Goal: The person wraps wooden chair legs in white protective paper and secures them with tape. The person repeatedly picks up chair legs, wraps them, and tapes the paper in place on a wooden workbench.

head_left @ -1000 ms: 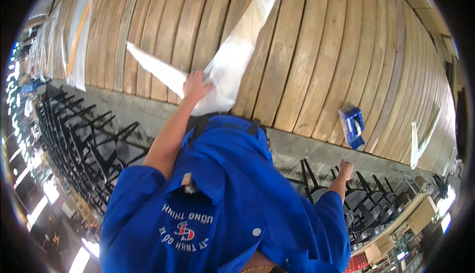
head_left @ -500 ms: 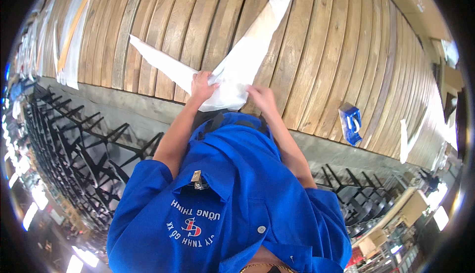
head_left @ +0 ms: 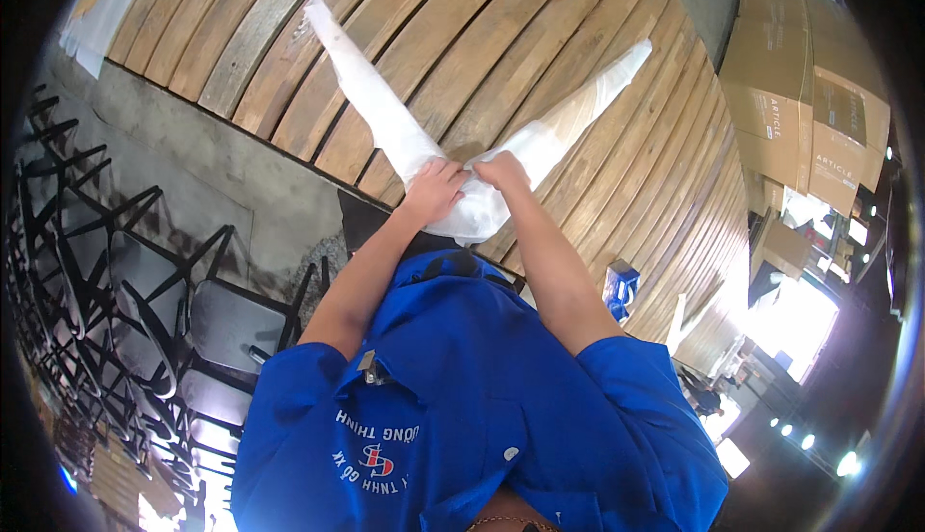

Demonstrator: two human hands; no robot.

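Observation:
A long strip of white foam wrap [head_left: 385,127] lies bent in a V across the wooden slat surface [head_left: 501,40]. My left hand [head_left: 436,190] and my right hand [head_left: 501,173] both grip the bunched middle of the wrap near the surface's front edge. One arm of the wrap runs up to the left, the other [head_left: 588,108] up to the right. Below the hands my blue shirt fills the lower part of the view.
Stacked black metal chair frames [head_left: 125,291] stand on the concrete floor at the left. Brown cardboard boxes [head_left: 800,98] sit at the upper right. A small blue packet [head_left: 621,286] lies on the slats at the right, with another white sheet [head_left: 96,21] at the far upper left.
My right hand has come up from the side and joined the left on the wrap. The view has swung, so the wrap and slats now sit more to the right.

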